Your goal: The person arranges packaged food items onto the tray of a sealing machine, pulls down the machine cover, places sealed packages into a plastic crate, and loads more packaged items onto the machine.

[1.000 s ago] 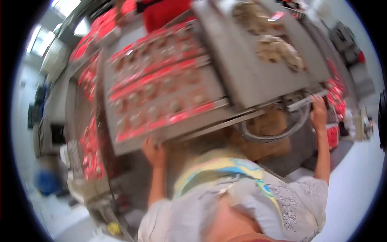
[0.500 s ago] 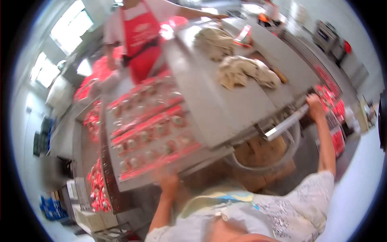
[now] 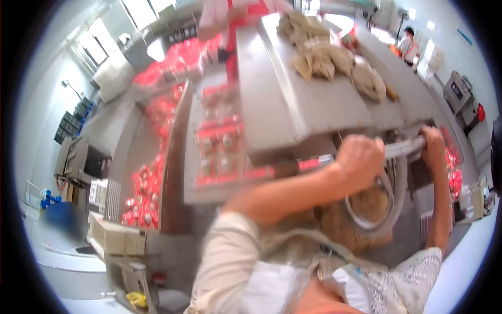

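Note:
Both of my hands grip a metal handle bar (image 3: 403,148) on the front edge of a large steel lid (image 3: 269,99). My left hand (image 3: 361,159) is closed around the bar's left part, that arm reaching across in front of me. My right hand (image 3: 433,149) is closed at the right end. To the left of the lid, red-and-clear plastic packs (image 3: 225,141) lie in rows on a steel bed (image 3: 194,194). The lid hides part of these rows. Crumpled beige cloths (image 3: 327,55) lie on top of it.
A pale hose (image 3: 400,193) loops below the handle. At the left, a steel trough (image 3: 172,157) holds many red packs (image 3: 144,193). A person in a red apron (image 3: 246,13) stands across the machine, and another person (image 3: 409,47) is far back right. A cardboard box (image 3: 123,238) sits lower left.
My left hand has gone from the bed's front edge to the handle bar, beside my right hand. The lid now covers more of the packs. My view has turned left.

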### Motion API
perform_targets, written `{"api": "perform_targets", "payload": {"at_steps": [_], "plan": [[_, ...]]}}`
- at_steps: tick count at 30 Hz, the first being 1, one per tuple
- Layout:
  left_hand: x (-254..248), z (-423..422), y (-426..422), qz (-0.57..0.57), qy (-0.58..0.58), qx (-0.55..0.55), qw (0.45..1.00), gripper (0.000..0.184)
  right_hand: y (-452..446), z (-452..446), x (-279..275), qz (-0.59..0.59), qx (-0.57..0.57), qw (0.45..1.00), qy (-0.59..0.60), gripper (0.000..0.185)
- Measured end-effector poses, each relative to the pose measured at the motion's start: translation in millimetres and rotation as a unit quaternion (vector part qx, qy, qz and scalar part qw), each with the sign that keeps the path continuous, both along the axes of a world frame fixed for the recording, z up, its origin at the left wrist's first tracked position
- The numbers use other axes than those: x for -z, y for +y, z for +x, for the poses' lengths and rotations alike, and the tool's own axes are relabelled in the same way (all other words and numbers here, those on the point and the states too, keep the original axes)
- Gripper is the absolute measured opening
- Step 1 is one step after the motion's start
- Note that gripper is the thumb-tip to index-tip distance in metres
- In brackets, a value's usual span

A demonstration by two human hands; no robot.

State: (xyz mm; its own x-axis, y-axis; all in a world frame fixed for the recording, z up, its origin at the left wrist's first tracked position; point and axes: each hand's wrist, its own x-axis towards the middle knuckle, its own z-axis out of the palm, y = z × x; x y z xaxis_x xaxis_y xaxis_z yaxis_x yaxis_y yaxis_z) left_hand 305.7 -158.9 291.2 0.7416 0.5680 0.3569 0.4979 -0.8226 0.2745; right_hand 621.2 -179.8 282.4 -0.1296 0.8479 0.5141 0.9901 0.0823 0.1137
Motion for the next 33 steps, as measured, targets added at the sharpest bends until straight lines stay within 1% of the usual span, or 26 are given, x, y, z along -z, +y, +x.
{"api": "perform_targets", "payload": {"at_steps": [1, 2, 3, 4, 5, 7, 8, 9, 10, 11, 13, 14, 16, 17, 18, 19, 20, 23, 25, 26, 27, 28, 30, 31, 32, 33], "plan": [[-0.4, -20.2, -2.8, 0.019, 0.023, -0.030, 0.999, 0.037, -0.3, -23.5, -4.2, -0.022, -0.030, 0.999, -0.002, 0.019], [1.1, -42.9, -6.1, 0.024, 0.016, -0.037, 0.999, 0.038, -2.4, -42.5, -10.2, -0.044, -0.060, 0.997, -0.004, 0.020], [-5.1, -71.8, -10.5, -0.027, 0.017, -0.030, 0.999, 0.039, -2.3, -54.8, -11.0, -0.083, -0.099, 0.991, 0.013, 0.022], [3.2, -91.6, -12.3, -0.032, 0.016, -0.056, 0.998, 0.043, 0.5, -67.8, -11.4, -0.114, -0.139, 0.983, 0.030, 0.023], [11.9, -115.0, -16.0, -0.039, 0.016, -0.069, 0.997, 0.044, 4.3, -87.3, -10.1, -0.103, -0.155, 0.982, 0.039, 0.021], [24.5, -158.0, -20.7, -0.046, 0.015, -0.104, 0.993, 0.048, 8.7, -121.3, 3.4, -0.164, -0.174, 0.970, -0.038, 0.018], [34.1, -177.6, -24.2, -0.053, 0.016, -0.125, 0.991, 0.051, 11.7, -134.9, 13.6, -0.191, -0.184, 0.961, -0.078, 0.017], [44.7, -196.4, -28.0, -0.060, 0.017, -0.145, 0.987, 0.053, 16.3, -145.5, 32.1, -0.189, -0.197, 0.958, -0.085, 0.016], [57.1, -214.8, -30.1, -0.073, 0.026, -0.165, 0.983, 0.055, 17.6, -165.0, 42.5, -0.213, -0.213, 0.948, -0.105, 0.017], [71.8, -231.8, -31.8, -0.086, 0.035, -0.184, 0.978, 0.057, 18.7, -182.4, 59.2, -0.220, -0.246, 0.941, -0.080, 0.018], [92.8, -258.5, -36.7, -0.118, 0.071, -0.227, 0.964, 0.065, 22.5, -210.6, 94.3, -0.235, -0.277, 0.929, -0.074, 0.019], [105.9, -270.1, -38.6, -0.125, 0.071, -0.244, 0.959, 0.064, 21.4, -225.9, 105.6, -0.257, -0.275, 0.922, -0.090, 0.017], [138.1, -288.9, -41.5, -0.136, 0.069, -0.269, 0.951, 0.064, 22.9, -245.4, 135.3, -0.288, -0.309, 0.905, -0.048, 0.021], [150.3, -295.9, -42.2, -0.142, 0.063, -0.281, 0.947, 0.063, 23.9, -254.5, 151.5, -0.317, -0.287, 0.900, -0.081, 0.023], [161.8, -301.0, -43.3, -0.149, 0.057, -0.288, 0.944, 0.063, 23.3, -263.8, 158.9, -0.355, -0.272, 0.890, -0.088, 0.018], [173.5, -305.4, -42.9, -0.156, 0.052, -0.291, 0.943, 0.062, 25.7, -265.1, 176.7, -0.370, -0.265, 0.882, -0.116, 0.018], [187.2, -309.9, -41.8, -0.163, 0.055, -0.301, 0.938, 0.060, 24.1, -274.5, 180.1, -0.364, -0.274, 0.878, -0.143, 0.017], [213.3, -314.4, -40.1, -0.180, 0.063, -0.318, 0.929, 0.053, 24.5, -285.9, 198.1, -0.421, -0.244, 0.863, -0.137, 0.012], [224.9, -313.8, -38.9, -0.170, 0.063, -0.337, 0.924, 0.050, 23.3, -286.6, 212.7, -0.419, -0.250, 0.868, -0.094, 0.011], [227.0, -313.4, -38.2, -0.163, 0.084, -0.337, 0.923, 0.049, 21.7, -283.7, 217.3, -0.382, -0.271, 0.882, -0.049, 0.010], [228.8, -314.7, -39.0, -0.155, 0.106, -0.341, 0.921, 0.048, 21.0, -283.3, 221.3, -0.390, -0.267, 0.880, -0.041, 0.011], [233.5, -318.1, -40.8, -0.147, 0.111, -0.333, 0.925, 0.047, 19.0, -282.5, 221.3, -0.368, -0.276, 0.888, -0.013, 0.011], [237.8, -317.3, -42.5, -0.098, 0.114, -0.340, 0.928, 0.053, 19.8, -280.5, 223.4, -0.349, -0.297, 0.889, 0.019, 0.012], [241.1, -319.5, -44.5, -0.095, 0.117, -0.342, 0.928, 0.055, 19.6, -281.3, 220.2, -0.338, -0.302, 0.891, 0.031, 0.012], [246.6, -322.0, -45.0, -0.058, 0.084, -0.321, 0.942, 0.058, 19.5, -279.9, 223.1, -0.325, -0.315, 0.890, 0.049, 0.012], [242.0, -318.6, -45.3, -0.060, 0.070, -0.318, 0.944, 0.056, 19.5, -277.1, 226.6, -0.307, -0.334, 0.889, 0.070, 0.013]]}}
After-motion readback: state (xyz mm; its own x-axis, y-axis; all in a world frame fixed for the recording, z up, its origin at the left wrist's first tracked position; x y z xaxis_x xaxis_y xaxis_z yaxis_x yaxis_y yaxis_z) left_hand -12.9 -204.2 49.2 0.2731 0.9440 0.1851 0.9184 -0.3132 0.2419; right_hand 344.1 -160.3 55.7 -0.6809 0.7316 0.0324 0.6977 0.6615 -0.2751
